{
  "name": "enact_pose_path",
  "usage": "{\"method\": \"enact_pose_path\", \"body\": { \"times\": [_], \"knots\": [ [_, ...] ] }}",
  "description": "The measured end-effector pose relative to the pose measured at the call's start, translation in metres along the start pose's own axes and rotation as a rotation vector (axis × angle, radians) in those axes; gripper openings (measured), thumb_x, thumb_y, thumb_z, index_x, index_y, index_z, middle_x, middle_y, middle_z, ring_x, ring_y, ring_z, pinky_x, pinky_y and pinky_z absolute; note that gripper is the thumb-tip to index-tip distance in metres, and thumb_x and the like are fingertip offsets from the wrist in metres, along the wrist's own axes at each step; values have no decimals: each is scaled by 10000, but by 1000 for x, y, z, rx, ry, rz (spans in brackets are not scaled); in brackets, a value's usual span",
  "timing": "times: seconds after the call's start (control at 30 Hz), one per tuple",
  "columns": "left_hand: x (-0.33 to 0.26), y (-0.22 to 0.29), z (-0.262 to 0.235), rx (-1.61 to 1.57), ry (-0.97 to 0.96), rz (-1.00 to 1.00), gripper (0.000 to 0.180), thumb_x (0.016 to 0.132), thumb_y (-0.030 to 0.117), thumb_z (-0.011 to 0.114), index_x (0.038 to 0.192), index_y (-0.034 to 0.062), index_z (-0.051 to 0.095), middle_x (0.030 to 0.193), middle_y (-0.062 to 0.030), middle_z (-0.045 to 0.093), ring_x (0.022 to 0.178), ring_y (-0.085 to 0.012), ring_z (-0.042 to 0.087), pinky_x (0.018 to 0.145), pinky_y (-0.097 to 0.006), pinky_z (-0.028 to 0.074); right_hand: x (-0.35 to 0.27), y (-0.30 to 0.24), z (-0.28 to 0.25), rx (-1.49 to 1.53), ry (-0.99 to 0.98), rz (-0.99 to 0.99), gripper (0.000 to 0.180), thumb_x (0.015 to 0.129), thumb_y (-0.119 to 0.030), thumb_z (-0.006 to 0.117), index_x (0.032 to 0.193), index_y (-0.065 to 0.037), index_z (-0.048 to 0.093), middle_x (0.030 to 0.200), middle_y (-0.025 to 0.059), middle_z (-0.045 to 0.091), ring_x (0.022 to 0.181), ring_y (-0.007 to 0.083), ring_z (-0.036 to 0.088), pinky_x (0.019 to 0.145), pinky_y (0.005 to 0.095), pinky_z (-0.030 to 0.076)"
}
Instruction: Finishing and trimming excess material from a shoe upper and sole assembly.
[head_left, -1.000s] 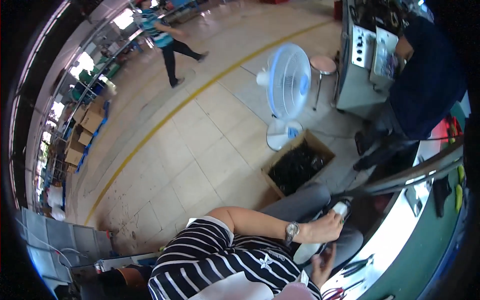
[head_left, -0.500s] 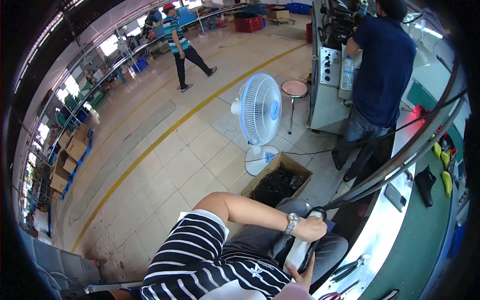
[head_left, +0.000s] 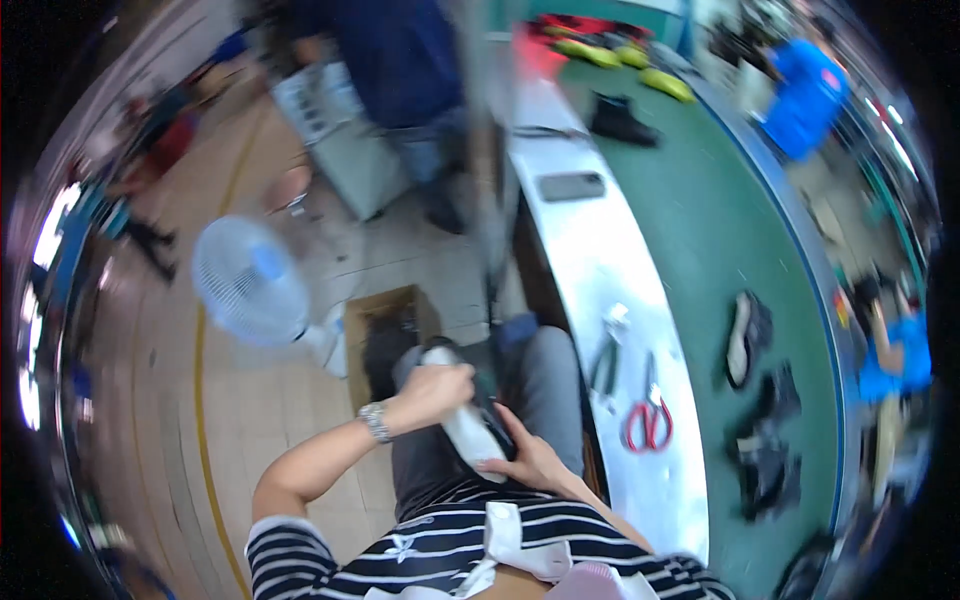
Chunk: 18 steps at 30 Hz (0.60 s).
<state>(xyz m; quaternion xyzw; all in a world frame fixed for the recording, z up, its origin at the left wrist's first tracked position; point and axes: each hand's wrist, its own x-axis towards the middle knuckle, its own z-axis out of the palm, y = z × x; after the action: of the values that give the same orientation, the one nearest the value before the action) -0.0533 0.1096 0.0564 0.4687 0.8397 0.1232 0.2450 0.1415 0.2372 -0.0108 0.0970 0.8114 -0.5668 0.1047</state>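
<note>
The picture is bright and evenly lit, with no hard shadows anywhere. Strong white glare burns out along the far left edge of the frame, where light pours in from outside. The long pale table [head_left: 600, 260] in the middle shines with soft reflected light. Motion blur smears most of the view, worst across the top and the right side, where people and objects lose their outlines; the fan [head_left: 250, 283] at left is soft too. The lower centre is the sharpest part, though not crisp. Fisheye distortion bends straight edges into curves towards the rim, and the corners fall to black.
</note>
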Motion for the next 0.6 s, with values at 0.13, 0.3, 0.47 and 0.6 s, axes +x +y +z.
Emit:
{"method": "enact_pose_path", "body": {
  "times": [0.13, 0.3, 0.47, 0.6],
  "knots": [
    [18, -16, -17, -153, -63, 275, 199, 892, 212, 512, 822, 34, 568, 676, -170, 616, 597, -316, 620, 568, -409, 501, -3, -21, -23, 92, -64, 189, 996, 742, -515, 747, 1490, -123, 219, 1265, 258, 550, 1118, 388, 582, 952, 397, 447],
    [-42, -37, -95, -1266, -198, -174, 268, 956, 214, 536, 724, 98, 464, 572, 30, 443, 433, -46, 405, 418, -236, 388, -1, -6, -42, 63, 117, 106, 865, 711, -405, 812, 1414, -95, 414, 1216, 177, 596, 996, 237, 601, 862, 336, 479],
    [-68, -100, -98, -924, 556, -288, 273, 987, 273, 498, 797, 76, 503, 591, 18, 485, 505, -57, 498, 469, -228, 431, -3, 11, -76, 54, 400, 196, 761, 675, -320, 839, 1295, 1, 534, 1097, 185, 656, 1022, 231, 617, 903, 332, 465],
    [-69, -193, 12, 363, 537, -707, 471, 890, 367, 595, 1128, -39, 577, 1069, -245, 624, 979, -376, 606, 834, -454, 482, 31, 59, -103, 182, 654, 88, 575, 847, -210, 698, 1323, 28, 477, 1084, 124, 629, 913, 222, 611, 830, 327, 478]
  ]
}}
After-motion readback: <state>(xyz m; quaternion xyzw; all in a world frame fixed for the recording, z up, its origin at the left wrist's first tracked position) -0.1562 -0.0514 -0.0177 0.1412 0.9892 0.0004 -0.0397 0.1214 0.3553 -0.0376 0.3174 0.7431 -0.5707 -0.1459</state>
